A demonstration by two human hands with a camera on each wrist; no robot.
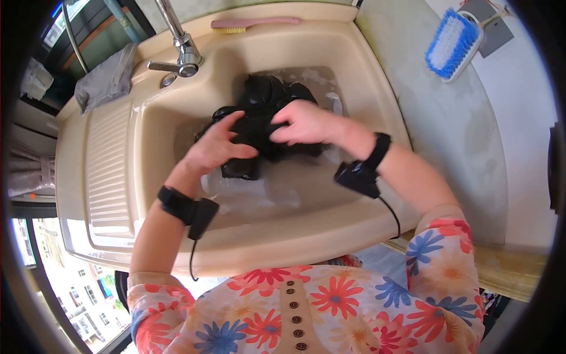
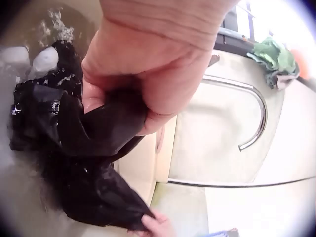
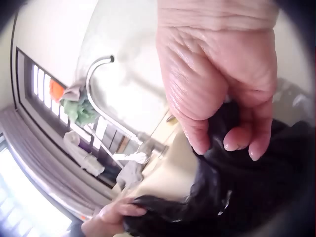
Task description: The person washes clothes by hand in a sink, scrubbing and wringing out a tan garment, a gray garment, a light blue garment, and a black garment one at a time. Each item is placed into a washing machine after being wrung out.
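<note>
A wet black cloth (image 1: 262, 94) lies bunched in cloudy water in the beige sink (image 1: 377, 76). My left hand (image 1: 218, 144) grips its left side, and a thick fold of the cloth (image 2: 106, 123) runs between thumb and fingers in the left wrist view. On the other side my right hand (image 1: 309, 123) pinches the cloth, thumb against fingers. The right wrist view shows the cloth (image 3: 237, 182) hanging from that pinch and stretching across to the left hand (image 3: 111, 217). Part of it is under water, and its full shape is hidden in the folds.
A chrome faucet (image 1: 177, 44) stands at the sink's back left. On the back rim lies a pink-handled brush (image 1: 259, 22). A ribbed drainboard (image 1: 109, 171) is at the left, with a grey cloth (image 1: 106, 79) behind it. A blue-and-white scrub brush (image 1: 453, 46) hangs at right.
</note>
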